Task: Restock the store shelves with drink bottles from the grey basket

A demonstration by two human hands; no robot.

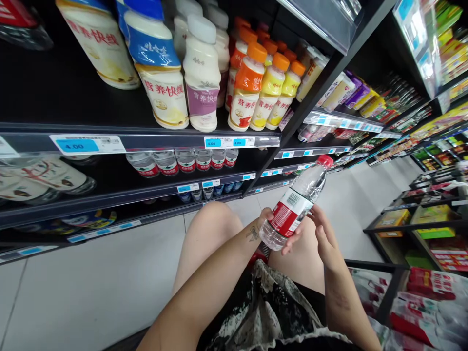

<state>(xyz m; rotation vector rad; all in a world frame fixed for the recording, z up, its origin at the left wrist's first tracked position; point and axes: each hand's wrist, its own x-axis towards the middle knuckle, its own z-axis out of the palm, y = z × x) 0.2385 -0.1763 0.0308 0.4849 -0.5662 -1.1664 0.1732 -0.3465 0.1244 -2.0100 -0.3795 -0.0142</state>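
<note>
A clear water bottle with a red cap and red label is tilted up to the right above my knees. My left hand is wrapped round its lower end from below. My right hand sits just to the right of the bottle, fingers loosely curled and touching its side near the label. Both forearms reach in from the bottom of the view.
Black shelves on the left carry milk-drink bottles, orange-capped bottles and a lower row of water bottles. Snack racks stand on the right. A pale tiled aisle floor runs between them.
</note>
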